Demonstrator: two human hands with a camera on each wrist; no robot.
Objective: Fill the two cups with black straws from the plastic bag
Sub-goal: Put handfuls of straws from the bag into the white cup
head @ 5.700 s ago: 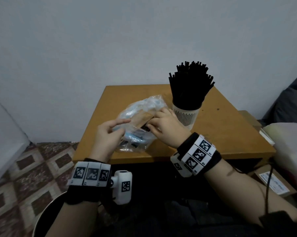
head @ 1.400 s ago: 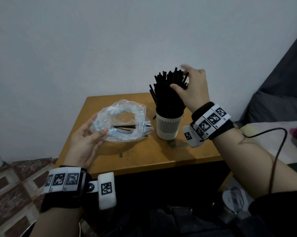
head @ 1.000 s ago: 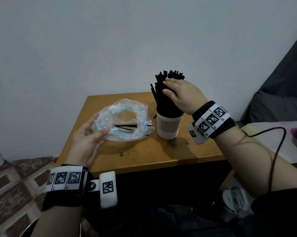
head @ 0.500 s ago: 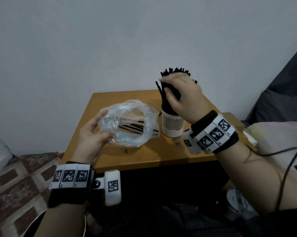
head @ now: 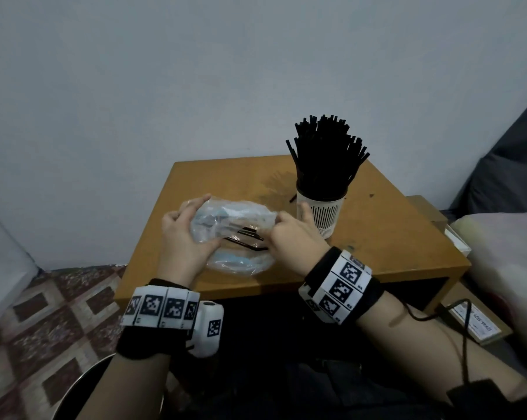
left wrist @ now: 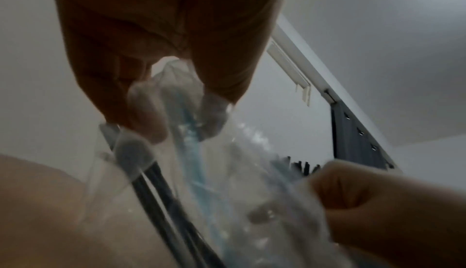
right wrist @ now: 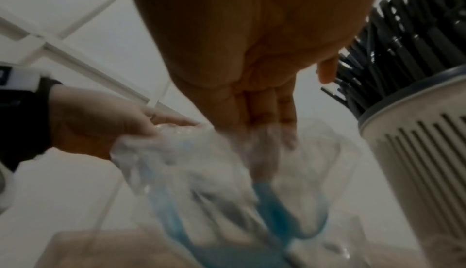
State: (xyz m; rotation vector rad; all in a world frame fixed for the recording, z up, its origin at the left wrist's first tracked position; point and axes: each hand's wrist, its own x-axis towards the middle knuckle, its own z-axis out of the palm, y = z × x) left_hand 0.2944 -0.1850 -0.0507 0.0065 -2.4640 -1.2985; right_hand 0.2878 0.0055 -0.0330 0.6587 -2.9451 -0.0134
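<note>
Head view shows the left hand [head: 182, 241] and the right hand [head: 295, 236] both gripping a crumpled clear plastic bag with blue print [head: 235, 228], lifted just above the near part of a small orange-brown wooden table [head: 407, 237], the left at its left end, the right at its right. A few loose black straws [head: 247, 236] lie inside the bag. Just beside the right hand stands a white ribbed cup [head: 324, 212] packed with upright black straws [head: 327, 159].

one cup [head: 320, 212] of many black straws [head: 327, 156], one plastic bag [head: 235, 234], one table [head: 386, 237], two hands
</note>
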